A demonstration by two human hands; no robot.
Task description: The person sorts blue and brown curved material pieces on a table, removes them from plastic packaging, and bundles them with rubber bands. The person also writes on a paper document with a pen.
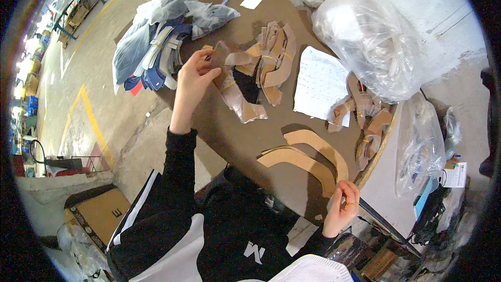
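My left hand (196, 70) is at the table's far left side, its thumb and fingers closed around the edge of a curved cardboard piece (228, 84) with clear plastic on it. Beside that piece lies a banded bundle of curved cardboard strips (271, 60), over a dark patch. Near the table's front right edge, my right hand (342, 208) grips the lower end of a curved cardboard strip (326, 149). Another curved strip (297, 159) lies alongside, its end close to the same fingers. A thin yellowish band circles one finger of my right hand.
A handwritten white sheet (319, 84) lies on the brown table (235, 136). More tied cardboard bundles (368, 120) sit at its right edge. Large clear plastic bags (365, 42) stand at the back right. Bagged blue and grey pieces (156, 47) rest at the far left edge.
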